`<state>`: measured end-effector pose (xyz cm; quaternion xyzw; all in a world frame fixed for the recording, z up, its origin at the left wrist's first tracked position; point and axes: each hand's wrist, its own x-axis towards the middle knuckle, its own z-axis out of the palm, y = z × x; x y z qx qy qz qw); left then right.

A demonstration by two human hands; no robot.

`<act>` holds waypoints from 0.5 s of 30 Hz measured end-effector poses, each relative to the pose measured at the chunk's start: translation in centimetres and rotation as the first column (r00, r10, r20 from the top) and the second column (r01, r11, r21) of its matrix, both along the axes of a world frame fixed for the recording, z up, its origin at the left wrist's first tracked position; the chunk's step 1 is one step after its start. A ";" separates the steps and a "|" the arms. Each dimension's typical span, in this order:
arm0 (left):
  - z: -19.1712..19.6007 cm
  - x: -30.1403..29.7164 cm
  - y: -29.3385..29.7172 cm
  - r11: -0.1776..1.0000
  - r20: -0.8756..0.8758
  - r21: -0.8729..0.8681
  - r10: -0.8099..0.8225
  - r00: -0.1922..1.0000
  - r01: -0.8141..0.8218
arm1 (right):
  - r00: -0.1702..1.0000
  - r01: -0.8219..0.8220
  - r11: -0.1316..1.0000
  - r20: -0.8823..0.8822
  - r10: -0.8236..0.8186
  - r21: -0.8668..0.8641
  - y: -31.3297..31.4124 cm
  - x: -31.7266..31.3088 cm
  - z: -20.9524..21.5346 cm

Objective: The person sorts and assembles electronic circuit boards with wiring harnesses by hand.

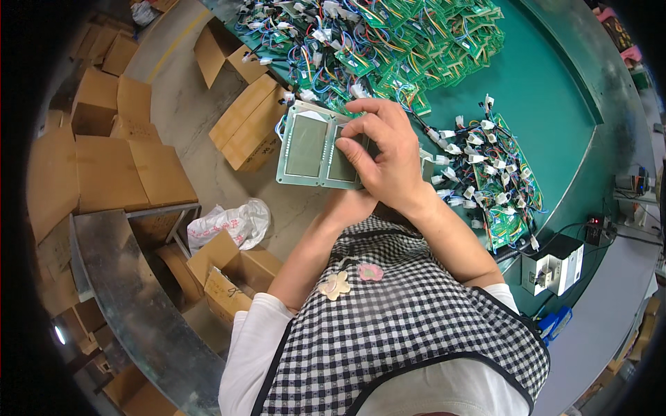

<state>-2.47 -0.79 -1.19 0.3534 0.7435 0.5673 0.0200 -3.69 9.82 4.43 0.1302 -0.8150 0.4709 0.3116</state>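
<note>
A panel of two joined circuit boards with grey LCD screens [306, 147] is held up in front of my apron. My left hand [356, 206] grips this display panel from below and behind; its fingers are hidden by the panel and by my other hand. Over the right-hand screen, my right hand [386, 149] has its thumb and bent fingers drawn together at the screen's surface. Whatever may be between those fingertips is too small to make out. Just beyond the panel are white connectors and wires of the heaped boards.
A big heap of green circuit boards with wires [409, 48] covers the far green table [534, 90]. To the right lies a smaller pile of wired boards [503, 173], near a white box-shaped device [553, 265]. Cardboard boxes [250, 121] and a white plastic bag [232, 223] stand at left.
</note>
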 end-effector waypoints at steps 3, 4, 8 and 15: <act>0.6 0.2 0.2 0.998 0.075 0.064 -0.018 0.997 0.013 | 1.000 -0.019 1.000 -0.007 0.019 -0.013 0.2 -0.4 -0.2; 0.5 0.3 0.2 0.998 0.111 0.063 -0.032 0.993 0.025 | 0.999 -0.031 0.999 -0.027 0.031 0.016 0.3 -0.5 -0.4; -1.5 0.2 -1.0 0.929 0.498 0.370 -0.201 0.844 0.003 | 0.965 -0.248 0.967 -0.068 0.252 0.062 0.9 1.3 0.8; 4.0 -3.3 -3.1 0.865 0.656 0.395 -0.031 0.754 -0.309 | 0.688 0.394 0.916 0.636 -0.351 0.080 7.6 3.5 -13.8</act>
